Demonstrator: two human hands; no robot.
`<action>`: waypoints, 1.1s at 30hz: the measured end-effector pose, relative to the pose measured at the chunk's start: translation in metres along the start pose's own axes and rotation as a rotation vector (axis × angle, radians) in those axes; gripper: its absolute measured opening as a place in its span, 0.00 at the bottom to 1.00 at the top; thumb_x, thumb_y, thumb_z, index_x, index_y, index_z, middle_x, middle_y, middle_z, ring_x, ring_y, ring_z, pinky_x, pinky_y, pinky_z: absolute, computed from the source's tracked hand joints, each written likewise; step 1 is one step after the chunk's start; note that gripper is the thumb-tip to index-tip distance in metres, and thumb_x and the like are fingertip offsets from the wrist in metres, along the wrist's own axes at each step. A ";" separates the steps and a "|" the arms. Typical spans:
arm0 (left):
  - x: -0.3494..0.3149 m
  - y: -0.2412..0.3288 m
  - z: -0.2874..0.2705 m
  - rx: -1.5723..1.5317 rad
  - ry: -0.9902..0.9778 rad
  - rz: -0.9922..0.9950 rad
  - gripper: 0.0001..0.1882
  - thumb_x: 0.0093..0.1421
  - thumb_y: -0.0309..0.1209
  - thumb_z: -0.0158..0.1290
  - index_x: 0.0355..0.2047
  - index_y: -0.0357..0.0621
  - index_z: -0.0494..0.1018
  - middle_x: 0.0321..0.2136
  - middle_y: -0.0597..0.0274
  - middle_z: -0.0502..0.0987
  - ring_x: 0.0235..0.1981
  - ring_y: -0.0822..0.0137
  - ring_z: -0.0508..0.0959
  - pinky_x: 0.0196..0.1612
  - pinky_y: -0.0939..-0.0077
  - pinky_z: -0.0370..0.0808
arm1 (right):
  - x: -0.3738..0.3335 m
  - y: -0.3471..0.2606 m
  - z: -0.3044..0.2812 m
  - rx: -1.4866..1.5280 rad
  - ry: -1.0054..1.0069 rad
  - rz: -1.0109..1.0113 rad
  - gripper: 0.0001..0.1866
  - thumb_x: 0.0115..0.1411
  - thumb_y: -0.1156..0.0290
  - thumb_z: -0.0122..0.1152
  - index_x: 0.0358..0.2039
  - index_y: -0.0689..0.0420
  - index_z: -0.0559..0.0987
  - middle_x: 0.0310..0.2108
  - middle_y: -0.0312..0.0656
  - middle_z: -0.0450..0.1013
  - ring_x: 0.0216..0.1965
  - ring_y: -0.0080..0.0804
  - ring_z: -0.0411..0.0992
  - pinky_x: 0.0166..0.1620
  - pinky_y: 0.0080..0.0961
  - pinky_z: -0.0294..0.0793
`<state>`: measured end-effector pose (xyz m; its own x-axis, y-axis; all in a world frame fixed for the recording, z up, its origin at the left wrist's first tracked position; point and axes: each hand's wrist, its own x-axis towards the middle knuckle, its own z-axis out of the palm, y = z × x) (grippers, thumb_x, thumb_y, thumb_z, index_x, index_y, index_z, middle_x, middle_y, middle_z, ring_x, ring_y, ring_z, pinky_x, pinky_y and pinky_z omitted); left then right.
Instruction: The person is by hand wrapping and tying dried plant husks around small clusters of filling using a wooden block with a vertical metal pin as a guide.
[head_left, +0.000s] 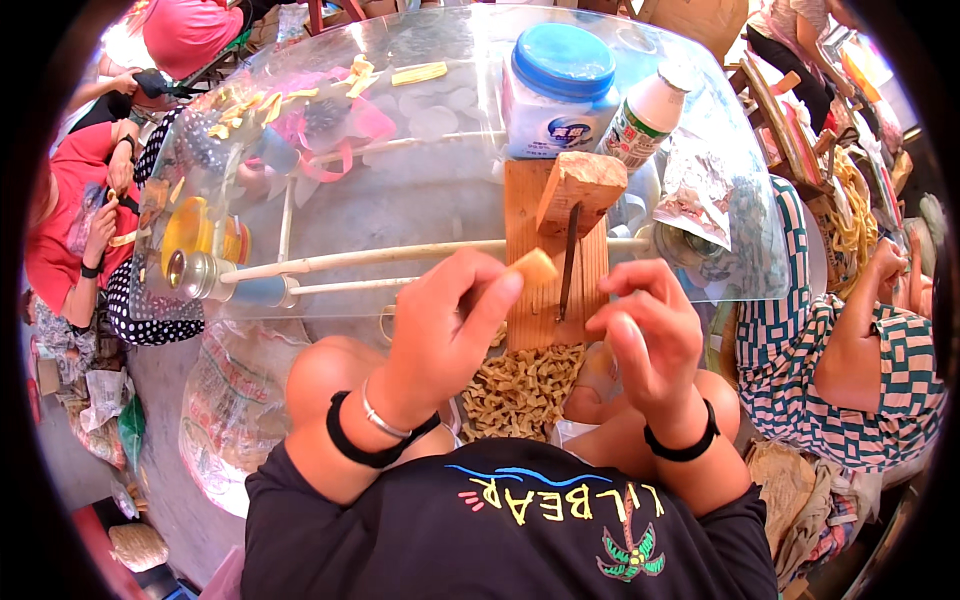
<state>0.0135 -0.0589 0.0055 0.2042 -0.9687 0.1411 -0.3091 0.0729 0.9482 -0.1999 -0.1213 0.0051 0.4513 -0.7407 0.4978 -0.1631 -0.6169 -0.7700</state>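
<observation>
My left hand [440,325] is closed, pinching a small yellowish chunk [536,266] between thumb and forefinger. The chunk is over a wooden board [528,205] that slopes down from the table's near edge. On that board a narrow dark metal blade [570,262] runs down from a rough wooden block [580,190]. Just right of the blade is my right hand [658,325], its fingers loosely curled and apart, with nothing visible in them. Below the board's lower end, between my knees, lies a heap of small cut yellowish-brown pieces [525,388].
On the glass table [420,200] stand a blue-lidded tub [562,90] and a white bottle [648,112] behind the board. Yellowish strips [260,105] lie at the far left. Other people sit at the left and right. A woven sack [235,400] is left of my knee.
</observation>
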 end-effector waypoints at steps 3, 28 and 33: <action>-0.020 0.013 -0.005 -0.136 -0.068 0.303 0.07 0.62 0.30 0.60 0.35 0.41 0.75 0.32 0.59 0.71 0.31 0.68 0.72 0.34 0.75 0.70 | -0.008 -0.024 0.001 0.068 -0.118 -0.033 0.11 0.55 0.70 0.66 0.38 0.60 0.83 0.38 0.48 0.74 0.37 0.39 0.75 0.38 0.30 0.75; -0.034 0.040 -0.019 0.040 -0.391 0.313 0.19 0.56 0.36 0.66 0.45 0.41 0.77 0.25 0.60 0.79 0.19 0.69 0.76 0.24 0.80 0.70 | -0.023 -0.063 -0.037 0.496 -0.364 0.497 0.14 0.72 0.63 0.46 0.44 0.63 0.67 0.28 0.46 0.73 0.27 0.42 0.74 0.36 0.42 0.72; -0.033 0.030 0.009 0.034 -0.633 0.504 0.16 0.54 0.32 0.66 0.41 0.43 0.77 0.25 0.63 0.77 0.24 0.63 0.76 0.28 0.73 0.72 | -0.055 -0.038 -0.003 0.366 -1.243 0.219 0.23 0.73 0.54 0.43 0.34 0.63 0.74 0.27 0.54 0.74 0.32 0.55 0.75 0.33 0.44 0.72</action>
<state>-0.0113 -0.0271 0.0268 -0.5286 -0.7727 0.3515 -0.2543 0.5392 0.8029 -0.2213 -0.0578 0.0085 0.9794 0.0436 -0.1970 -0.1790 -0.2629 -0.9481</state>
